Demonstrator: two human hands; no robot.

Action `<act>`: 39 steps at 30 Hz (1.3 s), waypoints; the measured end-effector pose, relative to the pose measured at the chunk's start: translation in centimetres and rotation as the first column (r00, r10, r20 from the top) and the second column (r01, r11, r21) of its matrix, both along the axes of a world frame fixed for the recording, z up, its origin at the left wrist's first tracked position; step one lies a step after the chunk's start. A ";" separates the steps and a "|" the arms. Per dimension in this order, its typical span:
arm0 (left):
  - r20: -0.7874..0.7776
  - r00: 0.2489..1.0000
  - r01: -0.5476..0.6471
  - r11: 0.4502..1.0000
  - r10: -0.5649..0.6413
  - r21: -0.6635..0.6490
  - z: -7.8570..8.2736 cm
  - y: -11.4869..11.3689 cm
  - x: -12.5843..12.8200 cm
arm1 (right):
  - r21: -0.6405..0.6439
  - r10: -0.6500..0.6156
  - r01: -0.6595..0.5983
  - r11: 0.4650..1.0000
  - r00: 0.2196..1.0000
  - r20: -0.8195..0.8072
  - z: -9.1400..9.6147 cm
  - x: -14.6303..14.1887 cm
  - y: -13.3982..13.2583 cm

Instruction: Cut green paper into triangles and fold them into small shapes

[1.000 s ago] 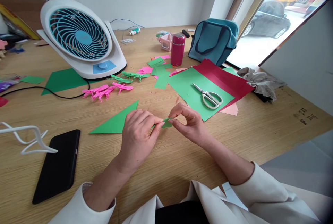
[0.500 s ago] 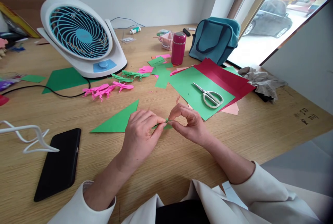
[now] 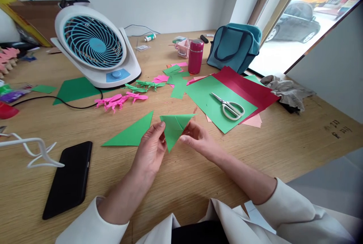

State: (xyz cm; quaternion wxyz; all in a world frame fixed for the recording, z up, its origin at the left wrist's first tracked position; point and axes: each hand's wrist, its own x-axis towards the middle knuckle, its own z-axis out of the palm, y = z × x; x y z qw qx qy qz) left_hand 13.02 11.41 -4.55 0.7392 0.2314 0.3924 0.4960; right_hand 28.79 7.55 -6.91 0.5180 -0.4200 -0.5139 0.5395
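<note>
A folded piece of green paper (image 3: 172,128), roughly triangular with its point downward and a crease near the right, is held up above the table. My left hand (image 3: 151,145) pinches its left edge between the thumb in front and fingers behind. At the right edge is my right hand (image 3: 200,140), its fingers curled partly behind the paper and its thumb close to the edge. The fingertips behind the paper are hidden. Flat on the table beside my left hand lies a green paper triangle (image 3: 130,132).
Scissors (image 3: 231,108) rest on a green sheet (image 3: 210,100) over red sheets (image 3: 249,87). Farther back are pink paper figures (image 3: 116,101), green paper figures (image 3: 146,85), a fan (image 3: 96,47), a magenta flask (image 3: 195,56) and a blue bag (image 3: 235,47). A black phone (image 3: 68,179) lies left.
The green paper, earlier pinched nearly edge-on between both hands, is now turned with its broad face visible. My left hand has rolled over, and the right thumb has moved away from its fingertips.
</note>
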 end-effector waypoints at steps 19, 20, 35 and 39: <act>-0.207 0.961 0.206 0.973 -0.182 0.103 -2.0 0.0 0.2 | 0.069 -0.167 0.159 0.985 0.977 0.134 -0.3 1.3 0.6; -0.222 0.956 0.222 0.969 -0.194 0.108 -2.1 0.1 0.2 | 0.072 -0.159 0.149 0.986 0.975 0.152 -0.2 1.3 0.6; -0.251 0.966 0.121 0.964 -0.059 0.238 -2.3 -1.2 1.3 | -0.029 -0.091 0.091 0.995 0.996 0.002 -0.4 0.5 0.6; -0.238 0.967 0.137 0.969 -0.086 0.207 -2.2 -1.5 1.6 | -0.033 -0.107 0.107 0.994 0.994 -0.010 -0.4 0.4 0.7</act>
